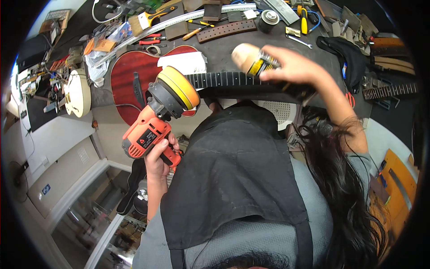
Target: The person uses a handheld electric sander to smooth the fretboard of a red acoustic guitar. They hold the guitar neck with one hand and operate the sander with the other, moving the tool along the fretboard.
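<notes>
My left hand (162,154) is wrapped round the handle of a red and black power polisher (145,134). The polisher's yellow-orange foam pad (179,88) is turned up, in front of a dark red guitar body (123,74). In my right hand (291,67) is a tilted bottle (264,62) with a beige end and a yellow and black label. The bottle is held above the guitar's dark fretboard (224,79), apart from the pad. A white sheet (183,62) lies over part of the guitar body.
Along the back of the bench lie a brush (154,17), red-handled pliers (151,40), a metal can (268,20), a drilled wooden strip (226,29) and a wrench (299,41). A cream guitar body (77,92) stands at left; another fretboard (389,91) lies at right.
</notes>
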{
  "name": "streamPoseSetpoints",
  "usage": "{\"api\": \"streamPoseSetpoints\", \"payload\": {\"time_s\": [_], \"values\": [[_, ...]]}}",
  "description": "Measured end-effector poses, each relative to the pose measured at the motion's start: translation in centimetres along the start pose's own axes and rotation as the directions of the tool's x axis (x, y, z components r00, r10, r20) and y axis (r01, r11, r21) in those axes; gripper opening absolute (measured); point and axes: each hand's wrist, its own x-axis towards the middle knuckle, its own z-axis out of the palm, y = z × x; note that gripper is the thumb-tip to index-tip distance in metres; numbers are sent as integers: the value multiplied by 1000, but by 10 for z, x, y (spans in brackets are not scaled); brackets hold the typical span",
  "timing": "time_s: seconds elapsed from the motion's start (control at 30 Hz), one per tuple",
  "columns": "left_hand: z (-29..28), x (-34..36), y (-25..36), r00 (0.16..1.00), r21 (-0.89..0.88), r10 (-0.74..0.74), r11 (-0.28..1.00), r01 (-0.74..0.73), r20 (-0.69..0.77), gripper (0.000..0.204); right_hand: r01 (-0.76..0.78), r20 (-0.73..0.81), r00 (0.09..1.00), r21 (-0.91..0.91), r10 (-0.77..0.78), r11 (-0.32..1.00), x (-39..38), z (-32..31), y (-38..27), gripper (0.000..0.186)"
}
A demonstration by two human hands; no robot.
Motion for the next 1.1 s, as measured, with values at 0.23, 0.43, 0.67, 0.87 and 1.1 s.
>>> {"api": "streamPoseSetpoints", "payload": {"time_s": [0.23,0.43,0.67,0.87,1.1], "values": [[-3,26,2,980,7,-108,994,108,167,41,-42,229,973,305,-30,951,-13,113,-31,80],[0,33,1,961,84,-216,975,204,171,50,-47,170,985,376,-19,925,-8,153,-29,76],[9,35,16,960,162,-243,962,220,138,48,-58,105,994,393,17,918,-8,160,-35,75],[4,37,14,950,142,-274,957,254,152,56,-100,103,992,308,72,946,-15,151,-47,75],[23,44,26,975,350,-219,917,193,37,36,-95,106,992,345,62,934,-27,148,-29,80]]}}
